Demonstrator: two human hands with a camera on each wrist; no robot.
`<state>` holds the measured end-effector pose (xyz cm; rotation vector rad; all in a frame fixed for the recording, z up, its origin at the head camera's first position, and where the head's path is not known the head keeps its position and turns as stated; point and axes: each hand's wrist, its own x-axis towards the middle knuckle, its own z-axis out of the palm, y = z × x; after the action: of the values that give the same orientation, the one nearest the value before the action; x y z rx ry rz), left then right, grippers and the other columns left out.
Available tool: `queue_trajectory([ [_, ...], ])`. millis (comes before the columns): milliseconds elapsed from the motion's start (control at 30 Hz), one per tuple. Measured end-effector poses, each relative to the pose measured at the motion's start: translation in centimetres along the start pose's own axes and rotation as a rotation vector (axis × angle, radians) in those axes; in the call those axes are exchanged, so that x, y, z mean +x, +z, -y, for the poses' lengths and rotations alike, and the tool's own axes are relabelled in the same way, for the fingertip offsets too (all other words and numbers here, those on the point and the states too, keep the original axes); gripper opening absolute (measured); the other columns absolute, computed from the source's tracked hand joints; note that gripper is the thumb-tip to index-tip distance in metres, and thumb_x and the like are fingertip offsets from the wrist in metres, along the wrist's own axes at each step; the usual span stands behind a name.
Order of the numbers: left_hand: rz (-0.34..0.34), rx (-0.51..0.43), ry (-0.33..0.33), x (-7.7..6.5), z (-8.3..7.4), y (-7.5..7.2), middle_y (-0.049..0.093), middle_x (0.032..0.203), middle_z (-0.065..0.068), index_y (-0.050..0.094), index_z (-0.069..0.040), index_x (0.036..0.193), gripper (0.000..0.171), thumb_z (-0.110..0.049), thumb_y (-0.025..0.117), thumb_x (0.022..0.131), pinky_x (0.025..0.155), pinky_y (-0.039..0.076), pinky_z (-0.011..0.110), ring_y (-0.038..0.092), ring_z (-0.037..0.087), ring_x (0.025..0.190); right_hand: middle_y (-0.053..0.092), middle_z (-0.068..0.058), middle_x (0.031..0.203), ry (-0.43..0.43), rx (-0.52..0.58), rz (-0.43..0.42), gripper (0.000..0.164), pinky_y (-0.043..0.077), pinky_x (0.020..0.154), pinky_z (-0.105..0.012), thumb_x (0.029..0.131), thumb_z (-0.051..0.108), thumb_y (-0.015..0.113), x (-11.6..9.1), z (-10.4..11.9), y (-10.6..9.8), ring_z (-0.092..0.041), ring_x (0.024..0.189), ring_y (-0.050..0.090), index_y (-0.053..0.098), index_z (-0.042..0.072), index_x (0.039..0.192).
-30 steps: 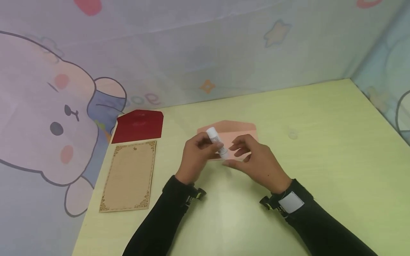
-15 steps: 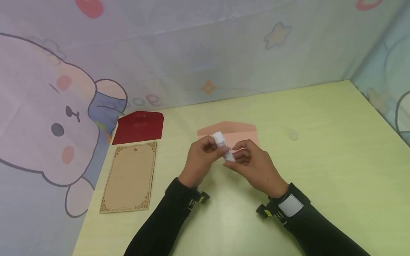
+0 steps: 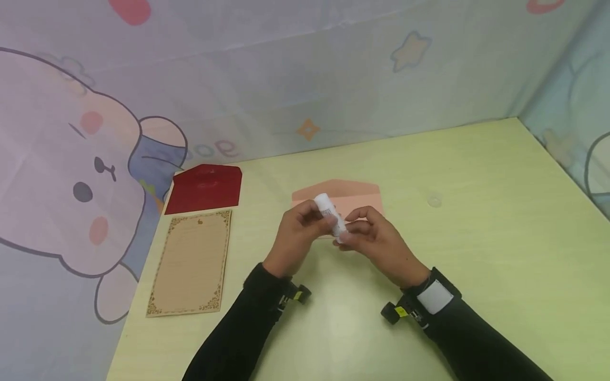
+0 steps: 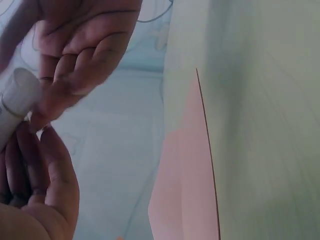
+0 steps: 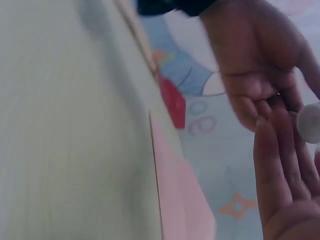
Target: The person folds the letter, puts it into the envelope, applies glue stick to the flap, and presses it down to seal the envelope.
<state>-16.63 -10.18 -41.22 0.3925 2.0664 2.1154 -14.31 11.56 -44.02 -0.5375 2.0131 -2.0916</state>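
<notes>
Right hand (image 3: 378,246) has been closed onto the lower end of the slanted tube (image 3: 327,207). Its middle is pinched by left hand (image 3: 295,238).

The white tube (image 3: 326,205) looks like smooth plastic; the pink envelope (image 3: 355,202), smooth matt paper; the red envelope (image 3: 206,190), paper with a faint shiny patch; the tan sheet (image 3: 190,264), matt paper; the bench (image 3: 505,211) is smooth and softly glossy; the backdrop (image 3: 267,79), lightly creased cloth; the sleeves (image 3: 238,328), matt cloth.
</notes>
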Motion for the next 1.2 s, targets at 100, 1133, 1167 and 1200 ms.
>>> queue_trajectory([
  [100, -0.064, -0.003, -0.010, -0.1, 0.1, 0.3, 0.074, 0.098, -0.009, 0.070, -0.004, 0.107, 0.011, -0.001, 0.080, 0.103, 0.086, 0.064, 0.022, 0.071, 0.008, 0.095, 0.081, -0.009, 0.121, -0.015, -0.234, -0.125, 0.043, 0.067, 0.098, -0.024, 0.103, 0.017, 0.086, -0.2, 0.1, 0.7, -0.015, 0.110, 0.080, 0.056, 0.005, 0.132],
  [1133, 0.002, -0.140, -0.151, -0.2, -0.2, 0.7, 0.075, 0.104, -0.004, 0.065, -0.008, 0.096, 0.019, -0.011, 0.065, 0.114, 0.090, 0.066, 0.031, 0.076, 0.011, 0.091, 0.065, -0.019, 0.130, -0.720, -0.752, -0.205, 0.066, 0.068, 0.091, -0.033, 0.076, -0.010, 0.100, 0.6, 0.2, 0.2, -0.029, 0.111, 0.074, 0.070, 0.005, 0.133],
  [1167, 0.008, -0.132, -0.160, -0.1, -0.3, 0.7, 0.075, 0.104, -0.004, 0.066, -0.008, 0.095, 0.021, -0.013, 0.065, 0.115, 0.090, 0.066, 0.031, 0.075, 0.011, 0.092, 0.067, -0.019, 0.128, -0.769, -0.778, -0.227, 0.064, 0.067, 0.094, -0.030, 0.075, -0.012, 0.099, 0.8, 0.4, 0.2, -0.030, 0.111, 0.075, 0.072, 0.005, 0.130],
  [1200, 0.009, -0.120, -0.167, 0.0, -0.3, 0.8, 0.074, 0.103, -0.004, 0.065, -0.008, 0.094, 0.022, -0.014, 0.064, 0.115, 0.091, 0.066, 0.032, 0.075, 0.012, 0.093, 0.068, -0.019, 0.127, -0.808, -0.803, -0.243, 0.062, 0.066, 0.098, -0.027, 0.074, -0.013, 0.099, 1.0, 0.6, 0.1, -0.031, 0.110, 0.076, 0.073, 0.005, 0.128],
])
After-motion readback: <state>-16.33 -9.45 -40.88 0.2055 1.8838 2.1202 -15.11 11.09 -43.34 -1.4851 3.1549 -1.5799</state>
